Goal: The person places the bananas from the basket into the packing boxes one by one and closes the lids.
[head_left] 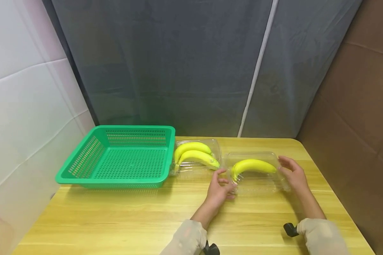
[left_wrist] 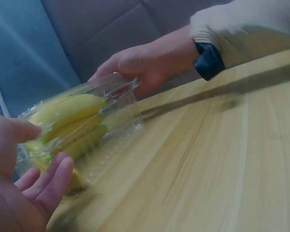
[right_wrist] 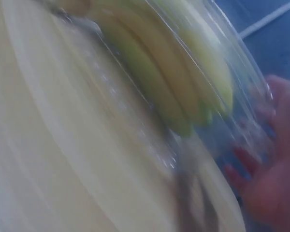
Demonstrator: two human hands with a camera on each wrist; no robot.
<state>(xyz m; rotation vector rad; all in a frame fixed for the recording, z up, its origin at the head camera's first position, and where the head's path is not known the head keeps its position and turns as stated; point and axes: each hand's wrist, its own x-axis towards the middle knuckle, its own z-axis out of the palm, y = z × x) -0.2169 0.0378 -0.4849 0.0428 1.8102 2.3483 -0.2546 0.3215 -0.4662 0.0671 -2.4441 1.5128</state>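
Observation:
A clear plastic clamshell box (head_left: 258, 184) with yellow bananas (head_left: 253, 165) inside lies in front of me on the right, between my hands. At its right end, my right hand (head_left: 295, 175) holds the box, thumb and fingers around the end wall in the right wrist view. My left hand (head_left: 218, 191) is at the left end, its fingers spread and loosely bent beside the plastic. In the left wrist view the left fingertips (left_wrist: 63, 169) overlap the box's near side. The bananas (left_wrist: 72, 125) lie side by side under the lid.
A second clear box (head_left: 214, 145) with bananas (head_left: 193, 147) stands left of the first, against a green plastic basket (head_left: 115, 182). Behind the wooden table (head_left: 115, 219) hangs a grey curtain (head_left: 162, 71). A brown wall (head_left: 360, 106) borders the right side, a white one (head_left: 28, 106) the left.

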